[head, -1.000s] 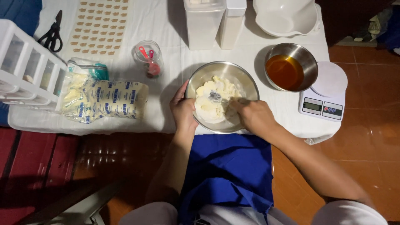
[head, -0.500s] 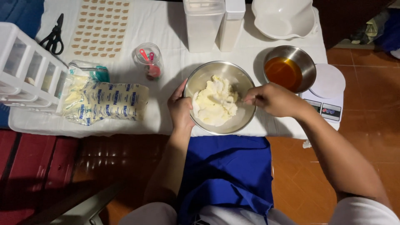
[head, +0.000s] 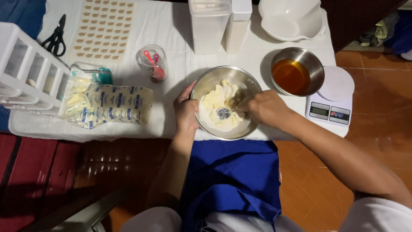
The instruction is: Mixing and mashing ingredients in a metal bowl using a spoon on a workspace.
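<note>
Head view, single camera, looking straight down on my work area. Round stainless steel mixing bowl (head: 226, 103) sits near the front edge of the white-clothed table (head: 171, 30), holding a pale yellow, lumpy mass of soft butter-like fat (head: 219, 105). My left hand (head: 185, 111) is clamped on the bowl's left rim, thumb at the rim, fingers wrapped round the outside wall. My right hand (head: 264, 107) is clenched round the handle of a small metal spoon (head: 224, 113), whose bowl end is sunk in the pale mass.

Handling judgement: the mass looks soft and sticky and will likely cling to the spoon. The steel bowl is rigid and smooth and could slide on the cloth, so the rim is the sensible place for a grip. The spoon is best held well back on the handle, clear of the grease.

Surroundings, same view:
- smaller steel bowl of amber liquid (head: 296, 72), just right of the mixing bowl
- white digital kitchen scale (head: 332, 101), touching or nearly touching that smaller bowl; cannot tell which
- clear plastic cup with red and pink utensils (head: 153, 63), left of the bowl
- printed foil wrappers, yellow and blue (head: 107, 105), further left
- black scissors (head: 54, 38), far left corner
- white plastic bowl (head: 292, 18) and tall translucent containers (head: 209, 23), along the far edge

Blue apron cloth (head: 234, 176) covers my lap below the table.
</note>
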